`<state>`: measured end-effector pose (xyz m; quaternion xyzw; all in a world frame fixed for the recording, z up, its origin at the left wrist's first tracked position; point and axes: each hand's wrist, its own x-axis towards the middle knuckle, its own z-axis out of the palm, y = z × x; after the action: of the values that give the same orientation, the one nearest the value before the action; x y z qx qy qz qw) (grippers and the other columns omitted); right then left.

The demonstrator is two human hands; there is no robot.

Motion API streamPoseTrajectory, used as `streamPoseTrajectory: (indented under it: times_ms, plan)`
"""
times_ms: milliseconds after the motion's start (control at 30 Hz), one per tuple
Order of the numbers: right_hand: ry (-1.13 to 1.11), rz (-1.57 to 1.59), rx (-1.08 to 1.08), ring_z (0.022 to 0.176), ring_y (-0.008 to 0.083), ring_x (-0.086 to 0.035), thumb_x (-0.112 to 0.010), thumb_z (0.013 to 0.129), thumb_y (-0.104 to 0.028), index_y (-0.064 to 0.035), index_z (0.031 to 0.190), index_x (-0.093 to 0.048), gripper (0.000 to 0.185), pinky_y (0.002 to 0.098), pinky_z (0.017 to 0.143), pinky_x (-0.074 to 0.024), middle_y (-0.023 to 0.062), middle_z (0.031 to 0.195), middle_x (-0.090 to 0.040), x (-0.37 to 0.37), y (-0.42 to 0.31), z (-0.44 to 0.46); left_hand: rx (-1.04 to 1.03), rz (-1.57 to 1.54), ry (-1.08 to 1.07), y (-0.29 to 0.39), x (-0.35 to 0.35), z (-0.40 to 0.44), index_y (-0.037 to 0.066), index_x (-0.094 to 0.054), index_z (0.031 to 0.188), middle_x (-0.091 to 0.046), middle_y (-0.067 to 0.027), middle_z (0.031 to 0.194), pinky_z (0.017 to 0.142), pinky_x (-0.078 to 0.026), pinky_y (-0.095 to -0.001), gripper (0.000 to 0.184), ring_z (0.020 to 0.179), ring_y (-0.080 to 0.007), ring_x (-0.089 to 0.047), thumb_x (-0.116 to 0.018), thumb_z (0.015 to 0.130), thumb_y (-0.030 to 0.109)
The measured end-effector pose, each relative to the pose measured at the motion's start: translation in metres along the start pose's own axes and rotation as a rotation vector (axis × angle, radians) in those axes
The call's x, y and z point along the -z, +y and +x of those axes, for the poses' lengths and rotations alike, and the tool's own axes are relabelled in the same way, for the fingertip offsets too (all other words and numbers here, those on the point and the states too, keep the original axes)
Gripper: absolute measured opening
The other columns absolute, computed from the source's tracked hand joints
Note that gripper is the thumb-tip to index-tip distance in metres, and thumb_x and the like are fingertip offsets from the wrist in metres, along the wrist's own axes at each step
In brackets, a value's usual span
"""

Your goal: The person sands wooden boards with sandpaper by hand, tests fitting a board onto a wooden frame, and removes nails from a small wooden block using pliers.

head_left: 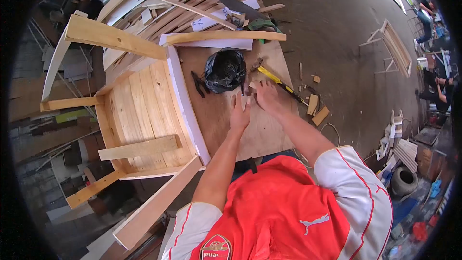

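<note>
On the plywood top (264, 132), my left hand (240, 111) and my right hand (267, 97) are close together. The fingers of my left hand are raised around a small pale piece, too small to name. My right hand lies low with its fingers bent over the board; what is under them is hidden. Just beyond sits a black plastic bag (224, 71), open at the top. A hammer (274, 78) with a yellow and black handle lies right of my right hand. Black pliers (198, 84) rest left of the bag.
An upturned wooden chair or stool frame (147, 110) stands on the left, its legs sticking out. Curved wood strips and a handsaw (236, 5) are piled at the back. Wood offcuts (320, 115) lie to the right. Other people (435, 89) are at the far right.
</note>
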<state>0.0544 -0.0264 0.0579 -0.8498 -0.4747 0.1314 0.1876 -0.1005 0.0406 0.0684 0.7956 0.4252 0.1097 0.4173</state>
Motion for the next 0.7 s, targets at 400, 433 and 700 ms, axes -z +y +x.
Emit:
streamPoseTrajectory:
  times_ms: [400,433,700]
  plan:
    - [-0.132,-0.093,0.165,0.116,0.0354,-0.058,-0.058,0.090,-0.022,-0.0105,0.122,-0.061,0.034,0.0478,0.098,-0.0453,0.0169,0.114,-0.064,-0.021,-0.017,0.051,0.141,-0.009,0.053,-0.006,0.010,0.058,0.020,-0.032,0.157,-0.037,-0.0339,0.152,0.113,-0.036,-0.0513,0.074,0.143,-0.0491,-0.033,-0.063,0.095,0.046]
    - [-0.132,-0.060,0.125,0.115,0.0355,-0.059,-0.059,0.089,-0.023,-0.0106,0.121,-0.061,0.034,0.0476,0.098,-0.0455,0.0166,0.112,-0.065,-0.024,-0.016,0.055,0.155,-0.004,0.053,-0.006,0.012,0.062,0.020,-0.032,0.157,-0.036,-0.0336,0.152,0.114,-0.036,-0.0511,0.076,0.143,-0.0487,-0.033,-0.064,0.094,0.046]
    - [0.081,0.120,-0.105,0.102,0.0381,-0.061,-0.069,0.083,-0.018,-0.0086,0.109,-0.061,0.029,0.0481,0.089,-0.0490,0.0177,0.100,-0.066,-0.024,-0.005,0.070,0.114,-0.033,0.084,-0.016,0.015,0.088,0.014,-0.032,0.157,-0.036,-0.0321,0.154,0.115,-0.035,-0.0488,0.084,0.141,-0.0468,-0.037,-0.068,0.090,0.049]
